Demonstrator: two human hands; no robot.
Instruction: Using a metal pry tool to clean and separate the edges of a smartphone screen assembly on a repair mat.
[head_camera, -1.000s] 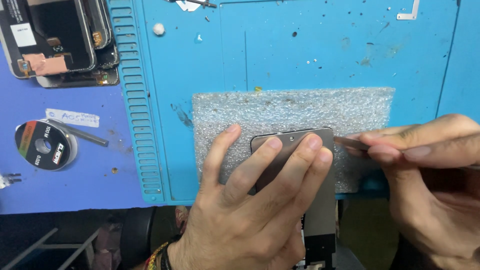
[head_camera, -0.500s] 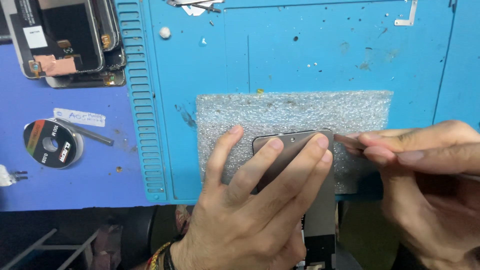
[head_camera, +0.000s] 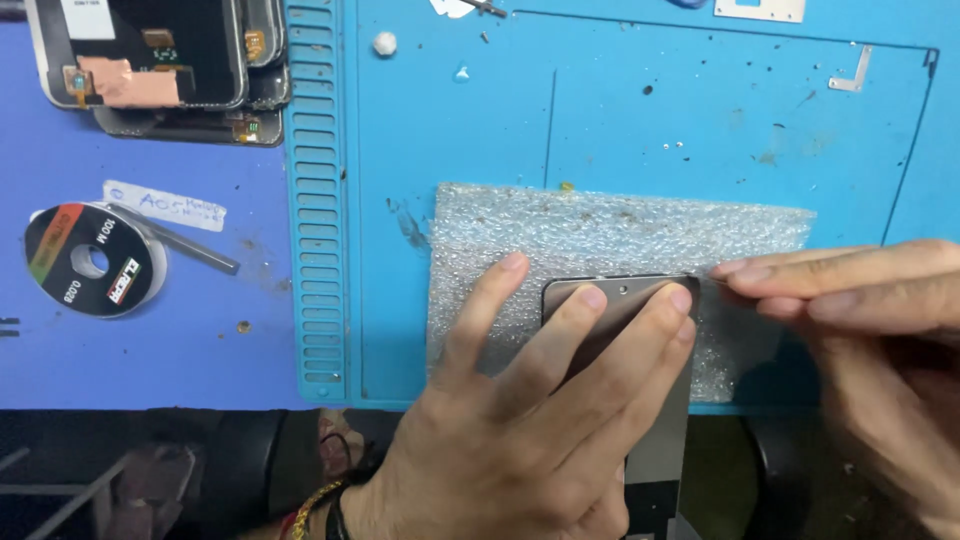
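A light blue work mat (head_camera: 640, 120) fills most of the view, with a darker blue surface (head_camera: 150, 350) to its left. On the mat lies a sheet of grey bubble wrap (head_camera: 620, 230). On the wrap rests a flat grey phone panel (head_camera: 660, 440), its long axis running from the wrap's middle toward the person and out over the table's near edge.

The left hand (head_camera: 530, 440) lies flat on the panel, fingers spread and pressed down, 3 fingertips near its far edge, a 4th on the wrap just to the left. The right hand (head_camera: 880, 330) comes in from the right, fingers pressed together and stretched level. Its fingertips pinch something thin at the panel's far right corner, possibly a fine tool or wire; the view is too poor to tell which. That corner lies immediately left of the right fingertips, touching or nearly so.

Far left sit a small wire spool (head_camera: 90, 262) and stacked phone parts (head_camera: 150, 60).
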